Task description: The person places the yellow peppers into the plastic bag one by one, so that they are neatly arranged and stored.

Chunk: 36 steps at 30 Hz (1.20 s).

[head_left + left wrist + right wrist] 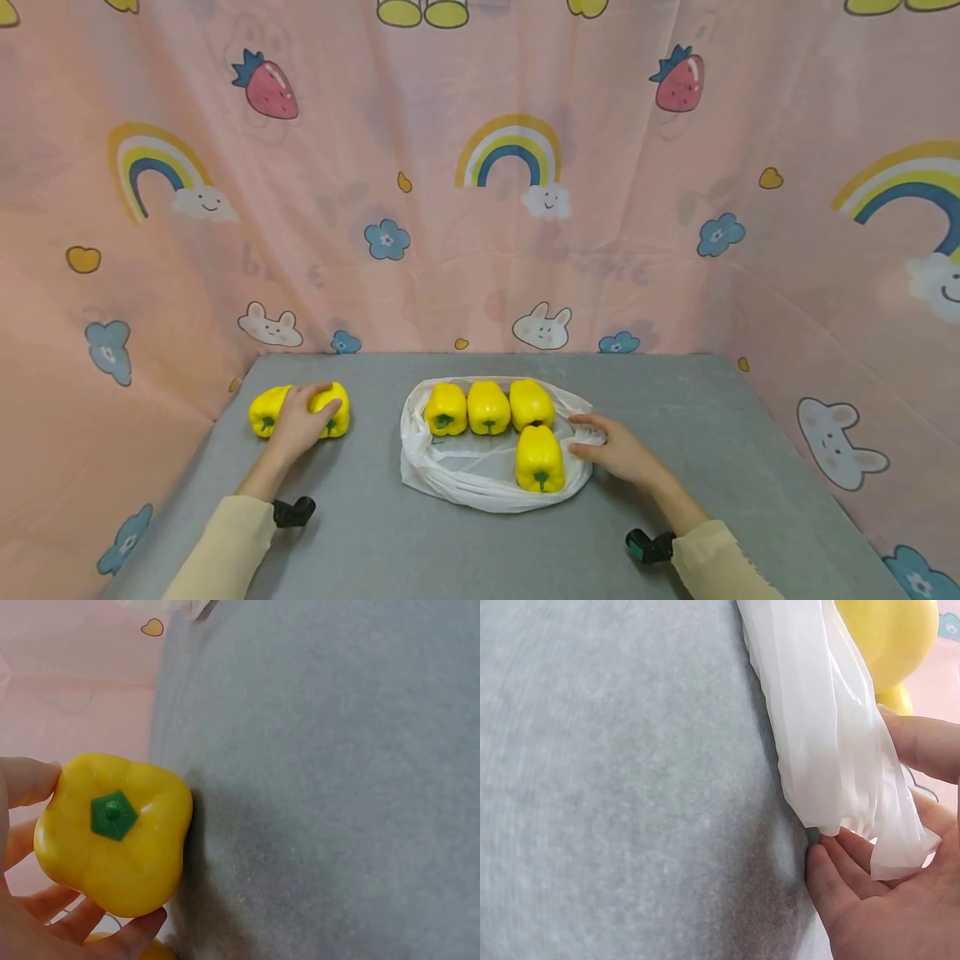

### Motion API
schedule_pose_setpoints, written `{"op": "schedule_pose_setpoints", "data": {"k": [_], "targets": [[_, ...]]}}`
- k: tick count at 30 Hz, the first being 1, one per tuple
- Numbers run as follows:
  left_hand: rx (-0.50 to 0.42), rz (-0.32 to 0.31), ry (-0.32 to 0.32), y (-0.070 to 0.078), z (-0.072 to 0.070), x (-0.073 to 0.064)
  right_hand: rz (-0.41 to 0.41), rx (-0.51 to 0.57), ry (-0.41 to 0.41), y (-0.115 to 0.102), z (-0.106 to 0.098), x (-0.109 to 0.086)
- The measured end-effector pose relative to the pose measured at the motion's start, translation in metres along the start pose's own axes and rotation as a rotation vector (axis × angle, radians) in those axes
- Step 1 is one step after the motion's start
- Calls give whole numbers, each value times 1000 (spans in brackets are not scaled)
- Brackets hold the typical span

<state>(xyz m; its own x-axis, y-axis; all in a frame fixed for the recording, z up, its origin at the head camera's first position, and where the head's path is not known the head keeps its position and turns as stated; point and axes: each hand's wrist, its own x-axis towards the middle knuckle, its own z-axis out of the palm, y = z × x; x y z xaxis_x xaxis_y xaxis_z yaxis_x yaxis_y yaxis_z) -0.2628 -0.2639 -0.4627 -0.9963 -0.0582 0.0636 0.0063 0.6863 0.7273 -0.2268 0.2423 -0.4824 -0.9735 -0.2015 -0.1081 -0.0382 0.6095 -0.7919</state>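
yellow and glossy, the pepper [335,414] sits in the grip of the left hand [296,421]: thumb on one side, the other fingers apart and curled round the opposite side, its green stem [113,814] uncovered. i judge the grip is wide because the body is broad and smooth, and that stub of a stem gives little to pinch. a second pepper [266,410] lies just past those fingers, on the side away from the thumb; i cannot tell whether the two touch.

well apart from the left thumb, on the side it faces, a white plastic bag [480,500] rests on the grey table [360,542], mouth upward, rim slumped into folds, likely because the film is too limp to stand by itself. four more peppers are in it. one [540,458] is just beside the right thumb; the others [532,404] [488,404] [447,408] make a row running away from the right fingertips, and their weight probably helps hold the bag flat.

the right hand [611,450] is at the bag's near end, thumb and fingers spread, a loose fold of plastic between them touching the fingers. i see no firm pinch there; to me it looks like a light steadying touch on the rim. the thumb's tip is partly hidden by the film.
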Motion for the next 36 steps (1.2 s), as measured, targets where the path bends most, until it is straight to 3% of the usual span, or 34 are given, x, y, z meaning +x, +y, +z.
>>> {"op": "schedule_pose_setpoints", "data": {"k": [9,17,36], "targets": [[-12,47,19,9,1,-4,-28,2,-1,0,0,0],[-17,132,37,28,10,-6,-20,0,-2,0,0,0],[-62,237,57,69,28,-15,-37,-13,5,-1,0,0]]}}
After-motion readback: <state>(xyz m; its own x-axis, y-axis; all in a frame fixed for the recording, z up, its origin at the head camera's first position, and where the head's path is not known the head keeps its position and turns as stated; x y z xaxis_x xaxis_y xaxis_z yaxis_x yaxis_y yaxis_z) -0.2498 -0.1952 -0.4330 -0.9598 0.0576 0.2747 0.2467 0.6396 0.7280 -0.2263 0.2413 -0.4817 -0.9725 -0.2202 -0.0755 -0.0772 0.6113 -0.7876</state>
